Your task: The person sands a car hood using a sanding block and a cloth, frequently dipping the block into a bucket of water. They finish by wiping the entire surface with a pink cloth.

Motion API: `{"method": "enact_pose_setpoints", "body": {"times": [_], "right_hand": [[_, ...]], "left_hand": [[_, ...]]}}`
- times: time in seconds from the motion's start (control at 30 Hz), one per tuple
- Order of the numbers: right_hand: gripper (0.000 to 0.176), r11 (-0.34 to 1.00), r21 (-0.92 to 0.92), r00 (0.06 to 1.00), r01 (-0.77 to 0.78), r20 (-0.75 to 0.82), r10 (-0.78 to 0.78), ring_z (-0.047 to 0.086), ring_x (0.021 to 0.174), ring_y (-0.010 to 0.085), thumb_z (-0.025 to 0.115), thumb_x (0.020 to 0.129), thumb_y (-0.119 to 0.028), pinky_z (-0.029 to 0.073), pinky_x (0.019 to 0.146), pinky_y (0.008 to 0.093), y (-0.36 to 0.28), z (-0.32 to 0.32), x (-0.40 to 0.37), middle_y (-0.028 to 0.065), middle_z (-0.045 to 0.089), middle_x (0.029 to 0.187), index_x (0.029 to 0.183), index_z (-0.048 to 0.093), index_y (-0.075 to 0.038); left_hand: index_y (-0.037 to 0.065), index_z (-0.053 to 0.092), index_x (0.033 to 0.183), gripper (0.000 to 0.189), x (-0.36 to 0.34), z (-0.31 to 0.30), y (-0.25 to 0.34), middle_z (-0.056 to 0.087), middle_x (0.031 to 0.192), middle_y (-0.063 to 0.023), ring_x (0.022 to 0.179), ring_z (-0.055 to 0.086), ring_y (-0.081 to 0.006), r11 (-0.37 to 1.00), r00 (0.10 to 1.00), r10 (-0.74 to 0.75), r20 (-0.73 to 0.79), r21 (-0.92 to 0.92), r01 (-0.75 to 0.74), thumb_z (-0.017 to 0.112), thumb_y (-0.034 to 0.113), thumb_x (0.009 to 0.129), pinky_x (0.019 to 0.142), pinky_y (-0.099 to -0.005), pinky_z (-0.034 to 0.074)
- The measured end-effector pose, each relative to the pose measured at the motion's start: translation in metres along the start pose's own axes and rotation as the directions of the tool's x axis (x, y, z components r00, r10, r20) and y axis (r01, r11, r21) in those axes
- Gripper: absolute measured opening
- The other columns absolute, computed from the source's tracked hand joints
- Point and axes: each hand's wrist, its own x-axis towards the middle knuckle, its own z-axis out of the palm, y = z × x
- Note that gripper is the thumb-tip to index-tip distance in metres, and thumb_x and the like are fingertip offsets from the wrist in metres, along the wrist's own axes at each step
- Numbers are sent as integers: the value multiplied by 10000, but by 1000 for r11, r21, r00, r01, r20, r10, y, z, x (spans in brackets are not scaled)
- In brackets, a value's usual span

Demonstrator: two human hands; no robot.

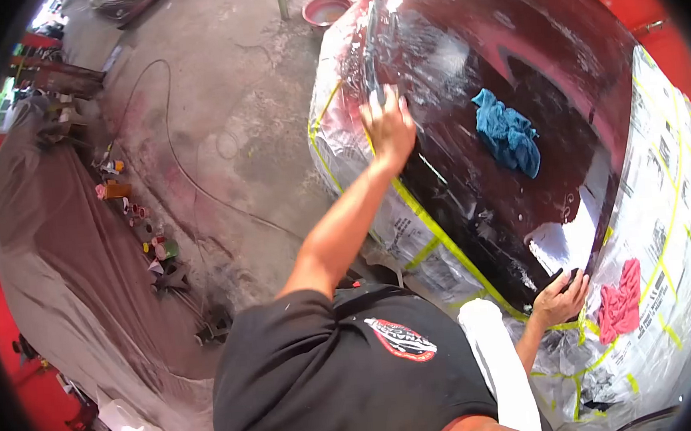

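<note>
A dark, glossy car panel point(455, 172) with wet-looking streaks lies in front of me. My left hand point(389, 128) rests at its left edge with fingers stretched and spread, a dark strip showing by the fingertips. At the near right corner, my right hand point(559, 297) has its fingers curled around a small dark piece that I cannot make out. A crumpled blue cloth point(508, 132) sits on the panel between the hands. Just right of my right hand, a pink cloth point(620, 300) lies on the masked part of the car.
Printed masking paper point(657, 202) with yellow-green tape point(447, 240) surrounds the panel. A reddish basin point(327, 10) stands on the floor at the far side. A hose point(199, 186) curves over the concrete. To the left is a grey-brown cover point(84, 258), with small items along its edge.
</note>
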Motion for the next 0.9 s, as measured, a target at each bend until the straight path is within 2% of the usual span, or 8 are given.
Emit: {"method": "enact_pose_setpoints", "body": {"times": [0.23, 0.33, 0.37, 0.43, 0.5, 0.6, 0.77, 0.9], "right_hand": [[374, 998, 48, 998, 32, 47, -34, 597, 1182, 443, 581, 968, -251, 448, 1011, 529, 0, -4, 2, 269, 645, 1259, 1187, 676, 37], [376, 999, 29, 998, 28, 63, -29, 601, 1168, 445, 582, 967, -253, 442, 1015, 527, -5, -7, 1, 279, 641, 1260, 1177, 679, 44], [376, 999, 26, 998, 29, 59, -30, 601, 1168, 445, 582, 967, -253, 442, 1015, 527, -6, -8, 0, 279, 641, 1260, 1177, 679, 44], [378, 1000, 30, 998, -2, 56, 0, 604, 1162, 445, 584, 967, -257, 438, 1015, 529, -7, -8, 0, 279, 645, 1252, 1172, 680, 46], [388, 1000, 16, 998, 10, 66, -11, 606, 1159, 441, 590, 967, -271, 439, 1011, 528, -2, -5, -1, 273, 646, 1255, 1172, 680, 46], [387, 1000, 11, 998, 4, 64, -5, 603, 1164, 438, 593, 967, -272, 438, 1013, 526, -3, -3, 2, 273, 640, 1263, 1175, 680, 42], [378, 1000, 13, 996, -14, 90, 12, 594, 1178, 434, 600, 964, -264, 435, 1017, 521, -7, -9, 1, 265, 631, 1281, 1180, 678, 37], [371, 1000, 5, 996, 3, 86, -3, 595, 1179, 431, 597, 969, -261, 439, 1018, 515, -6, -7, 2, 269, 629, 1280, 1175, 679, 35]], "left_hand": [[-34, 577, 1369, 480, -95, -29, -14, 556, 1327, -320, 1220, 514, -484, 993, 995, 87, 47, -78, -83, 643, 159, 935, 1078, -541, 387], [-32, 619, 1298, 410, 17, 9, -45, 637, 1186, -320, 1187, 563, -450, 987, 993, 114, 24, 112, -116, 553, 231, 991, 1019, -527, 429], [-42, 624, 1281, 426, 61, 5, -38, 656, 1154, -306, 1171, 580, -433, 989, 950, -110, 291, 125, 76, 509, 268, 1012, 986, -522, 439], [-61, 615, 1284, 431, 65, 19, -44, 643, 1184, -309, 1167, 576, -438, 980, 950, -136, 281, 176, 88, 519, 255, 1007, 962, -532, 450], [-70, 611, 1288, 440, -4, 4, -34, 626, 1221, -309, 1146, 578, -437, 989, 999, 33, -14, 147, -31, 523, 253, 1003, 940, -533, 466], [-58, 624, 1272, 428, -73, -32, -14, 642, 1199, -289, 1106, 596, -420, 991, 998, 67, -19, 114, -64, 533, 258, 999, 965, -527, 451], [-20, 660, 1203, 356, 46, 18, -47, 704, 1068, -222, 1048, 634, -393, 975, 985, -93, 147, 213, 60, 543, 243, 994, 959, -516, 450], [-44, 610, 1307, 428, -63, -33, -21, 619, 1227, -300, 1128, 586, -432, 991, 996, 88, 15, 102, -89, 569, 230, 980, 1022, -510, 428]]}}
